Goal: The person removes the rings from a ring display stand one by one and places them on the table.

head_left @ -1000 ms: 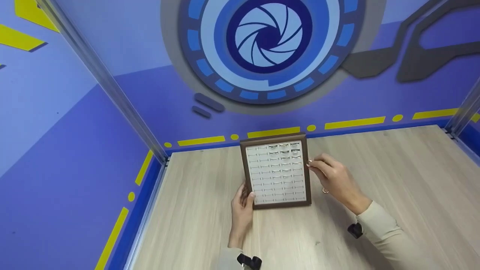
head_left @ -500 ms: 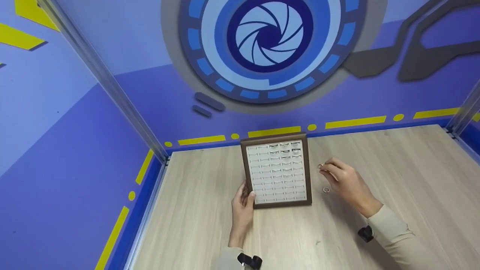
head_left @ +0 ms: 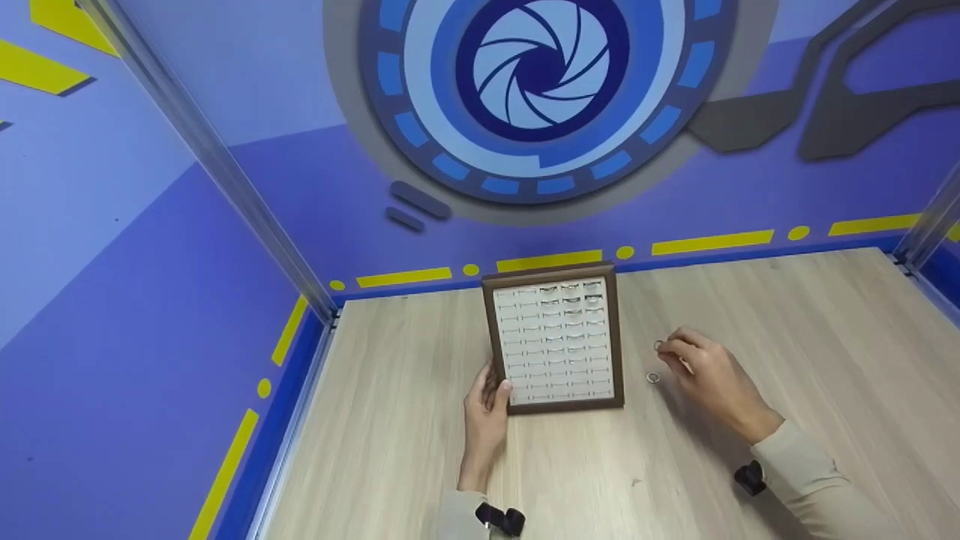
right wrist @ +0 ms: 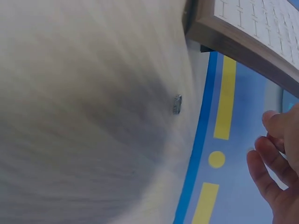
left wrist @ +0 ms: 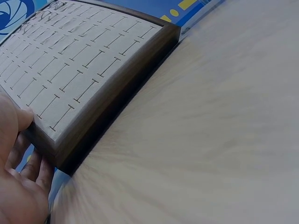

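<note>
A brown-framed ring display board (head_left: 525, 379) stands tilted up on the table, its white pad lined with slots. Several rings (head_left: 571, 300) sit in the slots toward its upper right. My left hand (head_left: 484, 424) grips the lower left edge, thumb over the front; in the left wrist view its fingers (left wrist: 33, 165) reach behind the frame. To the right of the board, my right hand (head_left: 716, 382) pinches a small ring (head_left: 658, 346) between thumb and forefinger. Another silvery ring (head_left: 652, 378) lies on the table just below that hand's fingertips, and it shows in the right wrist view.
The light wood table (head_left: 390, 450) runs back to a blue-purple printed wall (head_left: 300, 195) close behind the board. A metal corner post (head_left: 225, 180) rises at the left. Black straps with small devices (head_left: 501, 519) are worn on both wrists.
My right hand has drawn away from the board's right edge, moving right and toward me with the pinched ring. My left hand and the board have stayed in place.
</note>
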### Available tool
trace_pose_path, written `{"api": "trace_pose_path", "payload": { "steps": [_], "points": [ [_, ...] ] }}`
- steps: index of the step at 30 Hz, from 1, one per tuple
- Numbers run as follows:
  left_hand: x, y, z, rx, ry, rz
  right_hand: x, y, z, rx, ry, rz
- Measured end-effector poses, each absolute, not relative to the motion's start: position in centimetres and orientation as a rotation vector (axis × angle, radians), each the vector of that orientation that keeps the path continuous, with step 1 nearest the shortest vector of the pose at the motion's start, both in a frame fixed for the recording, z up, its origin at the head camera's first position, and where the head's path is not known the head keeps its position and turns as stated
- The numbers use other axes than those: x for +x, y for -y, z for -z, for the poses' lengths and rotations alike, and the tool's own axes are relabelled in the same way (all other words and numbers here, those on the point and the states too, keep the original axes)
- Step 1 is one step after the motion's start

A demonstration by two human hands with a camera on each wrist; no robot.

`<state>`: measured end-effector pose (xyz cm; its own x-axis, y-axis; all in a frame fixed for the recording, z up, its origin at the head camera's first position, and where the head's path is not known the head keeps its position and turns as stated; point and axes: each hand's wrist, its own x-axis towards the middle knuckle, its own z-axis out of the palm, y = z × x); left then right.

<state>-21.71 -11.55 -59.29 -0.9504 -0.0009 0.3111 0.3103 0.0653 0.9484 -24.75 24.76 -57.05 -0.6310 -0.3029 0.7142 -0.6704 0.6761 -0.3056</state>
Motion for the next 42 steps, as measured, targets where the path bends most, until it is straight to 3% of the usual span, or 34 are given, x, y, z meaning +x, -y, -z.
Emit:
{"api": "trace_pose_path", "payload": {
  "steps": [13, 20, 42],
  "points": [
    [-21.7, 11.5, 59.6, -0.282, 2.091, 1.988, -24.2, -25.9, 58.6, 0.691, 2.508, -0.768],
    [-23.2, 11.5, 62.7, -0.195, 2.091, 2.010, -24.5, -25.9, 59.0, 0.680, 2.596, -0.712],
    [-23.2, 11.3, 62.8, -0.161, 2.082, 2.032, -24.5, -26.1, 59.7, 0.656, 2.654, -0.739]
  ]
}}
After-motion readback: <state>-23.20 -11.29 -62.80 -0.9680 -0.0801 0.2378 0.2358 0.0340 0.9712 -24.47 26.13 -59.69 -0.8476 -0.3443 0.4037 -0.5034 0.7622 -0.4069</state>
